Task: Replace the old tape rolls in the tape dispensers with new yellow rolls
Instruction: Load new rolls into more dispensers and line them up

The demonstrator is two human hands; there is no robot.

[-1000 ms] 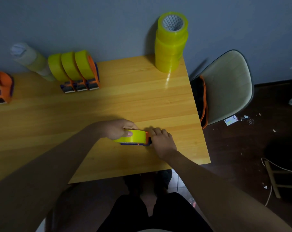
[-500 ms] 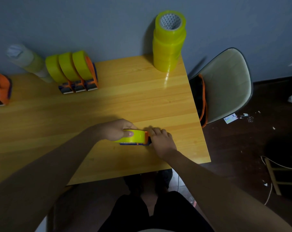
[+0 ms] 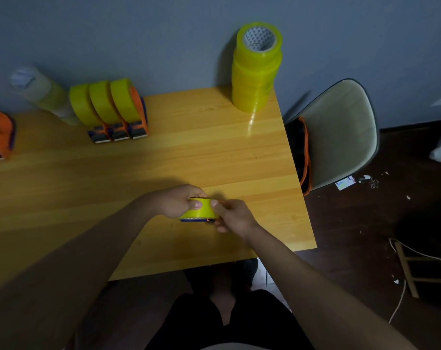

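A bright yellow tape roll (image 3: 200, 210) sits in a blue-and-orange dispenser (image 3: 198, 219) lying near the front of the wooden table (image 3: 214, 152), the left hand (image 3: 175, 202) curled round it with thumb pressed on the tape, while the right hand (image 3: 235, 215), earlier laid flat against the dispenser's end, now pinches at the roll's right edge.

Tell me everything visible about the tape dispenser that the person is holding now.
The tape dispenser lies near the front edge of the wooden table, carrying a glossy yellow roll. Only a blue and orange strip of its plastic body shows under the roll. The left hand grips the roll, thumb on its side; the right hand pinches at its right end.
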